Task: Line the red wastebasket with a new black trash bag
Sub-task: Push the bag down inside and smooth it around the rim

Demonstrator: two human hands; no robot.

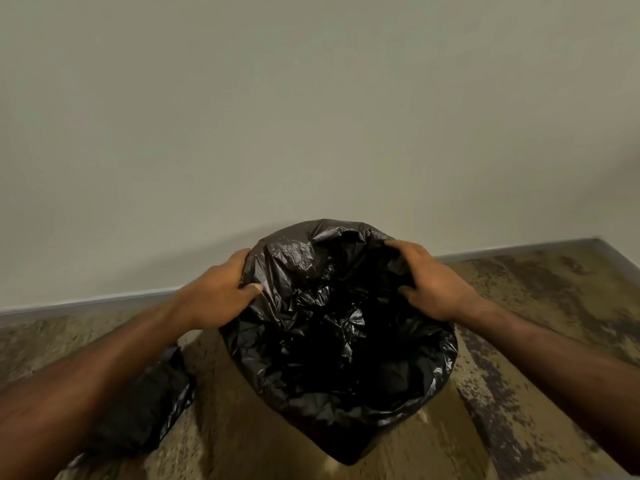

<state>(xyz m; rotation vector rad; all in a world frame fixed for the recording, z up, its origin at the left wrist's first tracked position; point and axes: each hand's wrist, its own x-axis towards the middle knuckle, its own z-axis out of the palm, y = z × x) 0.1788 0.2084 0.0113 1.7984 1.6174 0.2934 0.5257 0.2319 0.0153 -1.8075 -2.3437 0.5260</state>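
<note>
A crinkled black trash bag (332,341) stands open in the lower middle of the head view, draped over something round; no red of the wastebasket shows under the plastic. My left hand (221,292) grips the bag's rim on the left side, thumb inside the opening. On the right side my right hand (433,282) holds the rim, fingers curled over the far edge and thumb inside. The bag's far edge is bunched up higher than the near edge. Its inside is dark and folded.
Another black bag (152,407) lies crumpled on the floor at lower left, partly under my left forearm. The floor is a mottled tan and brown carpet (519,341). A plain pale wall with a grey baseboard (86,301) runs right behind the bag.
</note>
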